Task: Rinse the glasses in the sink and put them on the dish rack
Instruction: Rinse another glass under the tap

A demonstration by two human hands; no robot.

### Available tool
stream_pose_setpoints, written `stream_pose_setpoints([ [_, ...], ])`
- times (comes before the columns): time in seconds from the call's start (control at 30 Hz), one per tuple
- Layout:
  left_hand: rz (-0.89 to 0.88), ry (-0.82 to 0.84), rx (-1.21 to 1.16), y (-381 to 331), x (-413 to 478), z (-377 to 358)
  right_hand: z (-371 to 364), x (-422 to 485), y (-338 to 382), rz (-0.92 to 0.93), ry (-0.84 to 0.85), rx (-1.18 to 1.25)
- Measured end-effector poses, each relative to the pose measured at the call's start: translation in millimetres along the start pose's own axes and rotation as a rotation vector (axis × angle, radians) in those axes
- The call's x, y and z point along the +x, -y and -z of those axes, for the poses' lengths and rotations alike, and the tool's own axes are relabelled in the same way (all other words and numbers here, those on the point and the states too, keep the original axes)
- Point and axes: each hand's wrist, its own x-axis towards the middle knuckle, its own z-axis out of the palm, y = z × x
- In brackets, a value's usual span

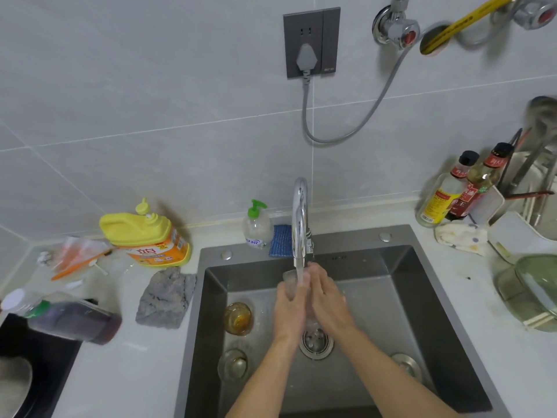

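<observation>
Front left of the sink (pixel 422 297) floor: low clear glass (pixel 233 365), upright, contents impossible to make out. Just behind it, amber glass (pixel 238 318), upright too, with a yellow glint at the bottom; liquid or not, hard to tell. Off on the left counter, a lying bottle (pixel 72 321) with dark liquid inside. Middle of the sink: drain (pixel 315 342), wet. Above it, both hands up under the tap (pixel 300 218). Left hand (pixel 289 309) with fingers curled round the held glass (pixel 290 282); right hand (pixel 328 300) with fingers straight and pressed together against its side. Stream running straight onto that glass, well above the sink floor. Back ledge: soap bottle (pixel 256 227) with green pump, just beside a blue sponge (pixel 280 239). Further left, yellow detergent jug (pixel 147 236). Far right, two sauce bottles (pixel 464 191) against the white dish rack (pixel 518 233), utensils standing in it.
</observation>
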Motion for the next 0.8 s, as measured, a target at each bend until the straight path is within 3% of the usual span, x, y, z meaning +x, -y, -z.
stream_pose_setpoints([
  [0.13,0.077,0.094,-0.216,-6.1,11.1,-11.6,12.3,-7.5,-17.6,0.082,0.051,0.145],
  [0.3,-0.122,-0.118,-0.074,-16.0,8.0,-34.1,6.5,-20.0,-17.3,0.049,0.035,0.334],
  [0.4,-0.173,-0.131,-0.064,-16.7,7.4,-32.1,9.4,-18.0,-18.6,0.035,0.055,0.336],
  [0.57,0.026,-0.139,-0.163,-23.8,12.2,-16.6,2.7,-4.3,-7.0,0.065,-0.036,0.384],
  [0.7,0.121,-0.129,-0.449,-18.5,12.3,-11.9,-22.1,12.6,1.8,-0.341,-0.212,0.921],
  [0.8,0.193,-0.081,-0.624,-16.5,7.6,-11.3,-33.5,16.4,8.6,-0.455,-0.18,0.948],
])
